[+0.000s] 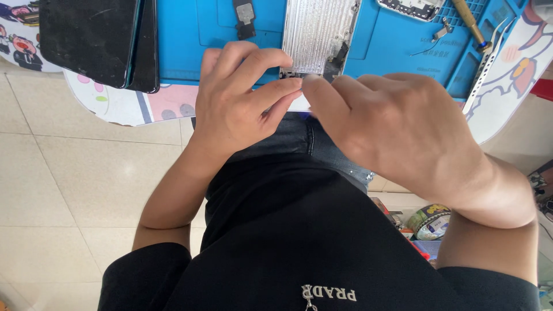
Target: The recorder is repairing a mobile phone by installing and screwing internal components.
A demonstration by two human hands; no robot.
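My left hand [236, 101] and my right hand [397, 129] meet at the near edge of a blue work mat [391, 46]. Their fingertips pinch together on a small white piece [300, 104] just below a silver ribbed metal plate [318, 31] lying on the mat. My fingers hide most of the white piece, and I cannot tell its exact shape. Both hands hover above my lap, over dark jeans and a black shirt.
Two dark flat panels [95, 40] lie stacked at the table's left. On the mat sit a small dark part [245, 17], a brass-handled tool [469, 23], tweezers [487, 63] and a circuit piece [412, 8]. Tiled floor lies below; clutter sits at lower right [429, 222].
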